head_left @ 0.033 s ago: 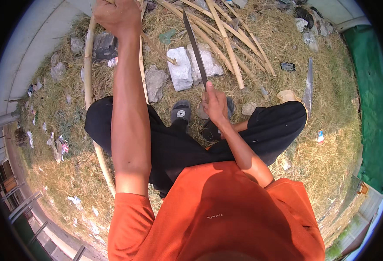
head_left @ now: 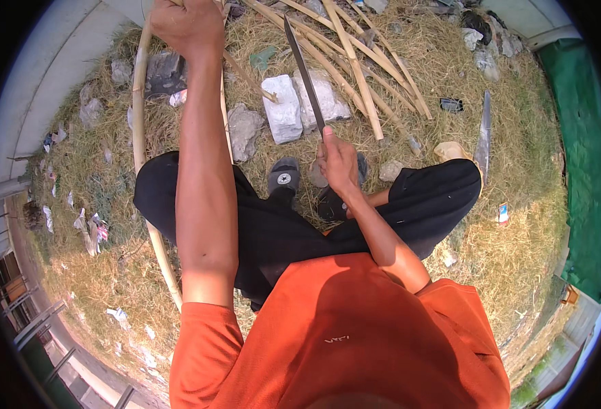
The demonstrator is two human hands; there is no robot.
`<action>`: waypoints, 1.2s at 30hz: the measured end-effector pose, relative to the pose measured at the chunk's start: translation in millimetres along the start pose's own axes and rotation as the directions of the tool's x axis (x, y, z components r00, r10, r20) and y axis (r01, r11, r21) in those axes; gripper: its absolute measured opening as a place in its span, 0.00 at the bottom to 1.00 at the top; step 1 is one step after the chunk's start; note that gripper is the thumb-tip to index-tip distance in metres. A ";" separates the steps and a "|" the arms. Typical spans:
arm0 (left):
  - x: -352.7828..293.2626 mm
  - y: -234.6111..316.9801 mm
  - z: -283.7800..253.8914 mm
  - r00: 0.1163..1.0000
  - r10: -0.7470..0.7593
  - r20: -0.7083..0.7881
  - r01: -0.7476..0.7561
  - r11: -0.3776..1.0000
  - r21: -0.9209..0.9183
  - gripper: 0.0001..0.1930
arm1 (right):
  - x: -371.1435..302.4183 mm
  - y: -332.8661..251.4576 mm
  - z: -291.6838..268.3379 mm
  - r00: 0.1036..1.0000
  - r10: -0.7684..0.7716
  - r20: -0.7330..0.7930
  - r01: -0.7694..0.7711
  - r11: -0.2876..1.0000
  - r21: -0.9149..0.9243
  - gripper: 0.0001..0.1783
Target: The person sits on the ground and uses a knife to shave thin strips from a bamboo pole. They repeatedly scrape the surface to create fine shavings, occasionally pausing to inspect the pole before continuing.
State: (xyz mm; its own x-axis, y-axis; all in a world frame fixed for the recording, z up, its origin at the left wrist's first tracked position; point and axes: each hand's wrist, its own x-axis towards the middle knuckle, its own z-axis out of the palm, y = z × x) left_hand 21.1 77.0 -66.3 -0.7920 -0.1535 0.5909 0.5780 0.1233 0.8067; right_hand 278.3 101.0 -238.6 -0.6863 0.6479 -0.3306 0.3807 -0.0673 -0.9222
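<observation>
My left hand (head_left: 187,26) is fisted beyond and left of the white block (head_left: 282,114), contents unclear; my right hand (head_left: 339,162) grips the long knife (head_left: 305,73) right of it: steadying, I judge, calling next for blade control.

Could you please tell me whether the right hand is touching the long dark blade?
Touching: the head view shows the right hand closed around the lower end of the long dark blade.

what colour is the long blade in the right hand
Dark grey; the long blade shows best in the head view.
</observation>
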 end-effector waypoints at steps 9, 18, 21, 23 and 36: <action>-1.5 -1.0 16.6 0.994 0.107 -0.017 -0.105 0.989 0.106 0.26 | 16.4 26.6 25.1 0.983 0.181 -0.045 -0.178 0.837 -0.518 0.38; -3.8 4.6 19.8 0.997 0.083 -0.002 -0.083 0.997 0.007 0.25 | -6.1 51.5 31.8 0.982 0.181 -0.056 -0.186 0.858 -0.478 0.37; 21.8 -61.1 10.7 0.898 0.439 0.018 -0.414 0.859 -0.301 0.25 | 8.2 50.8 35.5 0.962 0.269 -0.050 -0.257 0.828 -0.499 0.38; 6.0 -65.7 -0.4 0.922 0.382 0.065 -0.343 0.884 -0.318 0.23 | 0.5 39.8 31.8 0.976 0.218 -0.030 -0.210 0.883 -0.420 0.37; 51.7 17.1 -71.8 0.944 -0.313 0.106 0.326 0.824 -0.463 0.18 | 13.3 -0.9 -8.8 0.910 0.255 -0.327 0.002 0.786 0.618 0.22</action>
State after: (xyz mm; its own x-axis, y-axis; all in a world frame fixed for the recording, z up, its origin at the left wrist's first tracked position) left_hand 4.2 0.7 -21.4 -0.9493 -0.0790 0.3042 0.3095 -0.4026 0.8614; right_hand 274.3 116.3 -240.4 -0.3251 0.8203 -0.4705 -0.0852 -0.5209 -0.8494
